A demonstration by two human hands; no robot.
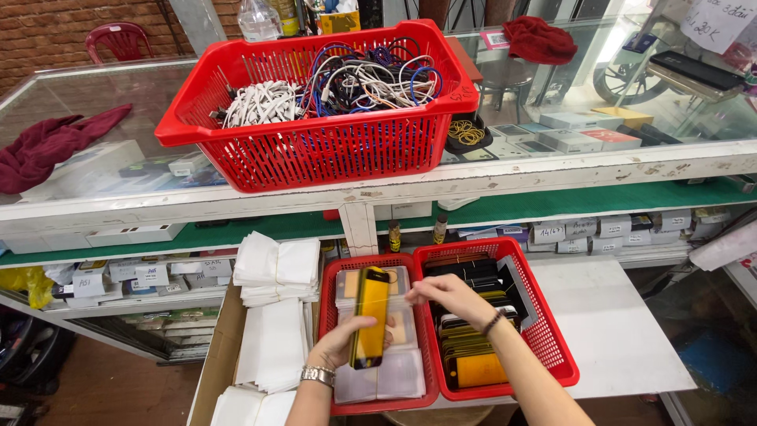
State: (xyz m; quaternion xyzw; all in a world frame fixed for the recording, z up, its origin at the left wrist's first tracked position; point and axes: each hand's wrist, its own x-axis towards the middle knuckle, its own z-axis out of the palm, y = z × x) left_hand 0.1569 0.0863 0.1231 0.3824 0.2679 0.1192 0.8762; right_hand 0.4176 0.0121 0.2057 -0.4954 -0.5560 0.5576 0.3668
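Both forearms run off the bottom edge, so nothing above the wrists shows. The left hand (341,345) is largely covered by the yellow phone case (371,317) it holds upright; its fingertips cannot be seen. The right hand (445,293) hides part of the stacked cases in the small red plastic basket (552,347). The writing on the white labelled boxes (599,229) on the shelf is too small to tell. The red plastic chair (118,39) is cut off at the top.

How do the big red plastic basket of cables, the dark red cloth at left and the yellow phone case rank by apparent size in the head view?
1. Big red plastic basket of cables.
2. Dark red cloth.
3. Yellow phone case, held by the left hand; it is nearer the camera, yet looks smallest.
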